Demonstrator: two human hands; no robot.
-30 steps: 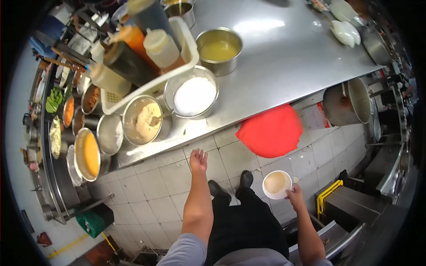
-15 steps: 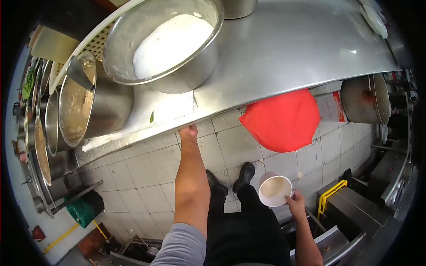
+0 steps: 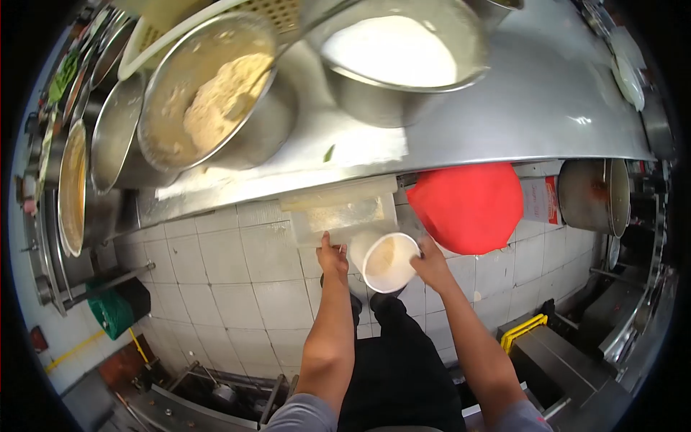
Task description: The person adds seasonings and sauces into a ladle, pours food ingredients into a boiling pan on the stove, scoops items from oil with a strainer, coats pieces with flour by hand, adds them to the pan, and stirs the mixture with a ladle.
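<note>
My right hand [image 3: 430, 265] grips the rim of a white tub [image 3: 371, 268], which is tilted so its inside faces me, with a little pale powder at the bottom. Just left of it, my left hand [image 3: 331, 258] holds the near edge of a translucent plastic bin [image 3: 309, 234]. This bin sticks out from under the steel table [image 3: 533, 122], and pale powder [image 3: 345, 214] lies inside it. Part of the bin stays hidden beneath the tabletop.
On the table stand a steel pot [image 3: 381, 101] of white powder and another pot [image 3: 277, 126] with tan powder and a utensil. A red cloth-like cover [image 3: 468, 209] bulges below the table edge, beside a large pot [image 3: 586, 191]. More bowls line the left.
The plastic bin has come out from under the table with my left hand at its edge. My right hand has brought the tub leftward and up, close to the bin. The view has shifted left.
</note>
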